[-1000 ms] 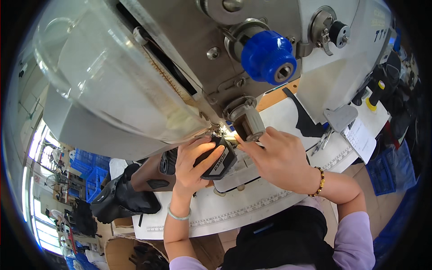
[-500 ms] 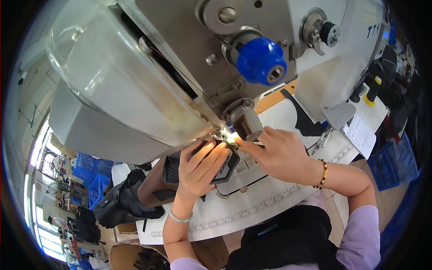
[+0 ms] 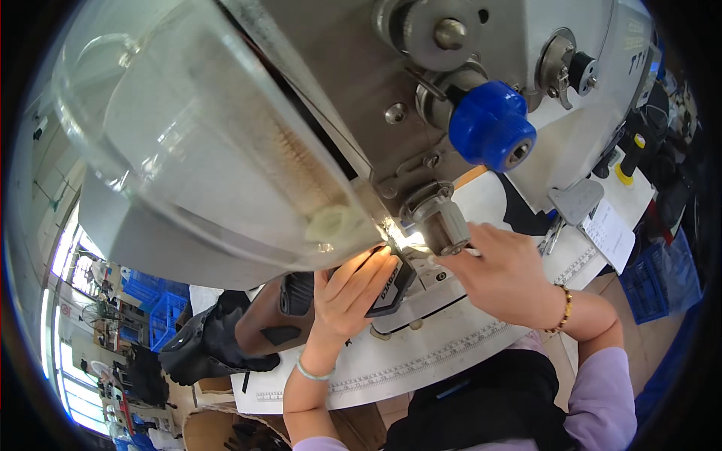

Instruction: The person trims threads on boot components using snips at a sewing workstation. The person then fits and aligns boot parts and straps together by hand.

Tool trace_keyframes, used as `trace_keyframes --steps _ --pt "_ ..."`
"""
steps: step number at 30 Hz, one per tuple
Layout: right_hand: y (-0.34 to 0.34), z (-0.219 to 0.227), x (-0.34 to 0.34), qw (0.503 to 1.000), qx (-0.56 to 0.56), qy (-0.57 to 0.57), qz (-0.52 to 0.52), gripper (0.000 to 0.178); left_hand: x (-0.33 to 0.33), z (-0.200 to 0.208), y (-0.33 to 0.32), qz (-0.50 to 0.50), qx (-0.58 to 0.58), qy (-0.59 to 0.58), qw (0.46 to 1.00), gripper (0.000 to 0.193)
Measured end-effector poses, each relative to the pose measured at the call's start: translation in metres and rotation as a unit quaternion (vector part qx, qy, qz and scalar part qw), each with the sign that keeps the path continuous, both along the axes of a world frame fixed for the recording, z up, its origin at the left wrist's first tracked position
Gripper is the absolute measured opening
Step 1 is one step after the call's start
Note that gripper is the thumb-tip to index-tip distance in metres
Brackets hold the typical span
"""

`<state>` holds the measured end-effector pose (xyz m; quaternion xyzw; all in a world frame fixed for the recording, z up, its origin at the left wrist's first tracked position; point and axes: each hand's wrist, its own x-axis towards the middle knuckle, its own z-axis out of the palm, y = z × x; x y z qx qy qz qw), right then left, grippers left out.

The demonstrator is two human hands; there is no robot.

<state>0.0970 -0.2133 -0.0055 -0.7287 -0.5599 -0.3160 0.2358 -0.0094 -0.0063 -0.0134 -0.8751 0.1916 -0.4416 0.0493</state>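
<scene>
Black panel (image 3: pixel 400 287), angular with pale lettering, sits at the stitching end of the sewing machine (image 3: pixel 342 90), just below the lit spot (image 3: pixel 410 239); it is partly covered by the left hand (image 3: pixel 347 297). Left hand: fingers nearly straight and close together, laid over the panel, tips up by the light; thumb out of sight, so can't tell if it grips or only presses. Right hand (image 3: pixel 504 264): bent, knuckles up, next to the grey cylindrical part (image 3: pixel 444 224), thumb side toward the panel; some fingers are hidden, can't tell if it holds anything.

Clear guard (image 3: pixel 203 143) fills the upper left; blue knob (image 3: pixel 490 126) juts from the metal face above the cylindrical part; white table (image 3: pixel 282 398) runs below with a ruler scale (image 3: pixel 429 361) along its near edge. Brown piece (image 3: pixel 265 323) comes in behind the left hand from the left, black shoe (image 3: pixel 214 338) at its far end; can't tell if it joins the panel. Right side of table: black cut piece (image 3: pixel 524 209), grey plate (image 3: pixel 575 199), paper sheet (image 3: pixel 609 236); blue crate (image 3: pixel 645 284) stands beyond, lower down. Pale bangle on left wrist; beaded bracelet on right.
</scene>
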Motion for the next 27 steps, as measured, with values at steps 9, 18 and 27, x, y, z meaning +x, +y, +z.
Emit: trace_keyframes --steps 9,18,27 --pt "0.014 -0.023 0.025 0.99 0.019 0.014 0.141 0.045 0.003 -0.008 0.006 -0.046 -0.067 -0.015 0.997 0.04" --pt "0.047 -0.043 0.03 0.957 0.168 -0.085 0.219 0.036 0.003 -0.014 0.01 -0.05 -0.077 -0.039 0.995 0.042" --pt "0.043 -0.04 0.027 0.965 0.156 -0.091 0.189 0.036 0.006 -0.017 0.012 -0.024 -0.094 -0.041 0.994 0.041"
